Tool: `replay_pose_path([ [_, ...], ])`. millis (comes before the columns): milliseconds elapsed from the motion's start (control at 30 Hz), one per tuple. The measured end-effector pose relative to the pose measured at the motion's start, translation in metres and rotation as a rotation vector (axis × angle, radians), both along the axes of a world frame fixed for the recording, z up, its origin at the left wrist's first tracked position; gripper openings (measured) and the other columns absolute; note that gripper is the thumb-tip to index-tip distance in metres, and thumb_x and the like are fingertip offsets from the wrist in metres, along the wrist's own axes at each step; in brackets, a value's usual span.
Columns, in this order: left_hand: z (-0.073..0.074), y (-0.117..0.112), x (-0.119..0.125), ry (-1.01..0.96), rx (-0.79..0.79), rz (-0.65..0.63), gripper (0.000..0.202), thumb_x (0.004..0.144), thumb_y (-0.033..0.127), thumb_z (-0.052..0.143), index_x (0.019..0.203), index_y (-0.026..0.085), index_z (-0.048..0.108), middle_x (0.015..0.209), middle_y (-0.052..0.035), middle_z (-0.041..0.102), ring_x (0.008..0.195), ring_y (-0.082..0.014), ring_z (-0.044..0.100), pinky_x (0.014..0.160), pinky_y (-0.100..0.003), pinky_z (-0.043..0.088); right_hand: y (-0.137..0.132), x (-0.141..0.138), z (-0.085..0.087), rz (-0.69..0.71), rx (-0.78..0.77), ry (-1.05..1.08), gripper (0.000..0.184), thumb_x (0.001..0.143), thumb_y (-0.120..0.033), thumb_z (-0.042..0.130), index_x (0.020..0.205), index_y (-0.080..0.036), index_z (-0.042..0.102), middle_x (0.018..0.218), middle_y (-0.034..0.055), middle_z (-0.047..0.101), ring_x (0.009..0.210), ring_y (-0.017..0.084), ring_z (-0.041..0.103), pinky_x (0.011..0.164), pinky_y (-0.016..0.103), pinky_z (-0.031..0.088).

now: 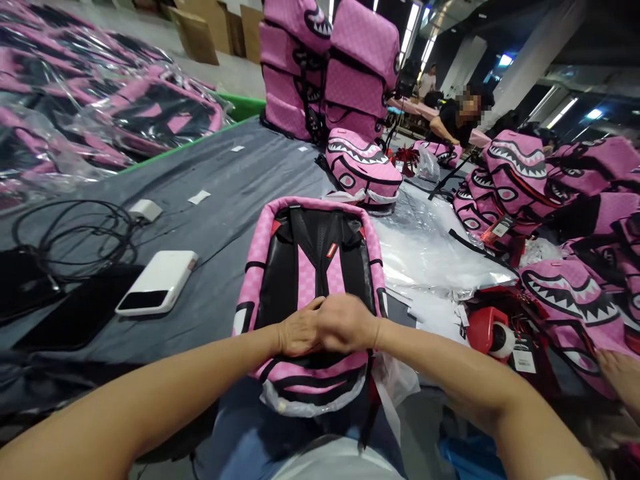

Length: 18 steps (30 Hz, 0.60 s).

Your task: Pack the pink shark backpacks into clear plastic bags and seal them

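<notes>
Head view: our hands (pixel 297 333) (pixel 349 323) meet over the bag (pixel 319 240), fingers' grip unclear; likely soft, light, best held by its sides (pixel 253 270).

Smooth leather-look backpack (pixel 310 270), matt and mesh-like in places, cloth-covered bench (pixel 225 190), matt and creased, clear plastic sleeves (pixel 427 243) glossy from here, smooth plastic power bank (pixel 163 277), matt cardboard boxes (pixel 195 35)

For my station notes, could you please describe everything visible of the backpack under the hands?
The backpack lies straps-up on the table, its near end seemingly overhanging the edge. It has a checked pink, fabric-looking rim, black back panel, pink-and-black straps and a red label; clear plastic covers its near end. The left hand and right hand meet over its near half.
</notes>
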<state>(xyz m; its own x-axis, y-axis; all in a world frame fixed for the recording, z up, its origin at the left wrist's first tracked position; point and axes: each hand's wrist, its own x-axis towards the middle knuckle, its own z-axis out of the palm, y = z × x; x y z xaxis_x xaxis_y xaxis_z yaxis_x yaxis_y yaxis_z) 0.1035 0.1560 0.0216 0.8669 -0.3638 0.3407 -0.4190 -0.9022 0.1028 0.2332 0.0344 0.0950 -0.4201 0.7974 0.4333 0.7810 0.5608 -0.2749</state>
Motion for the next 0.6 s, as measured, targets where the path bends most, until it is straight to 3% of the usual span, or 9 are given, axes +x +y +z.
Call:
replay_pose_path([
  [67, 0.007, 0.002, -0.005, 0.0, 0.003, 0.063, 0.015, 0.092, 0.034, 0.059, 0.095, 0.023, 0.069, 0.095, -0.0027, 0.07, 0.097, -0.0209, 0.059, 0.11, -0.038, 0.04, 0.002, -0.013, 0.003, 0.436, -0.168, -0.301, 0.012, 0.093, -0.033, 0.062, 0.095, -0.022, 0.065, 0.086, 0.0044, 0.069, 0.086, 0.021, 0.063, 0.082, 0.034, 0.048],
  [133, 0.01, 0.004, -0.012, -0.058, 0.001, 0.271, 0.029, 0.098, 0.032, 0.05, 0.118, 0.02, 0.067, 0.119, -0.0084, 0.069, 0.116, -0.0235, 0.057, 0.116, -0.042, 0.035, 0.005, -0.024, -0.003, 0.602, -0.292, -0.455, 0.013, 0.094, -0.033, 0.064, 0.097, -0.021, 0.065, 0.088, 0.0043, 0.071, 0.085, 0.02, 0.064, 0.08, 0.032, 0.048],
  [200, 0.004, 0.006, -0.019, -0.147, -0.008, 0.563, 0.044, 0.102, 0.03, 0.04, 0.141, 0.019, 0.056, 0.146, -0.0148, 0.055, 0.142, -0.0308, 0.04, 0.12, -0.053, 0.028, 0.01, -0.028, -0.015, 0.6, -0.335, -0.479, 0.015, 0.098, -0.033, 0.062, 0.103, -0.02, 0.064, 0.096, 0.0057, 0.072, 0.091, 0.019, 0.065, 0.081, 0.031, 0.048],
  [267, -0.008, 0.008, -0.023, -0.198, -0.006, 0.743, 0.05, 0.102, 0.034, 0.038, 0.149, 0.022, 0.051, 0.16, -0.0162, 0.041, 0.153, -0.0383, 0.022, 0.12, -0.062, 0.025, 0.019, -0.028, -0.028, 0.618, -0.327, -0.468, 0.014, 0.099, -0.033, 0.061, 0.105, -0.021, 0.064, 0.099, 0.005, 0.073, 0.093, 0.017, 0.066, 0.082, 0.029, 0.048],
  [400, -0.025, 0.013, -0.018, -0.118, 0.001, 0.748, 0.049, 0.099, 0.035, 0.04, 0.145, 0.026, 0.057, 0.162, -0.0157, 0.039, 0.155, -0.0427, 0.02, 0.12, -0.066, 0.024, 0.044, -0.02, -0.047, 0.692, -0.255, -0.456, 0.01, 0.096, -0.037, 0.066, 0.094, -0.026, 0.065, 0.085, 0.0, 0.073, 0.086, 0.015, 0.068, 0.079, 0.027, 0.048],
  [500, -0.019, 0.015, -0.013, 0.006, -0.016, 0.775, 0.05, 0.099, 0.035, 0.042, 0.145, 0.027, 0.057, 0.162, -0.0158, 0.039, 0.153, -0.0442, 0.025, 0.12, -0.067, 0.024, 0.046, -0.022, -0.053, 0.599, -0.186, -0.486, 0.014, 0.092, -0.04, 0.069, 0.091, -0.026, 0.066, 0.083, 0.0001, 0.073, 0.086, 0.017, 0.069, 0.08, 0.029, 0.048],
  [600, -0.013, 0.01, -0.021, 0.1, -0.029, 0.751, 0.053, 0.099, 0.043, 0.043, 0.15, 0.031, 0.05, 0.164, -0.013, 0.035, 0.153, -0.0438, 0.026, 0.119, -0.067, 0.028, 0.026, -0.037, -0.053, 0.505, -0.118, -0.49, 0.02, 0.088, -0.045, 0.072, 0.086, -0.026, 0.067, 0.078, -0.0004, 0.072, 0.079, 0.017, 0.068, 0.076, 0.031, 0.049],
])
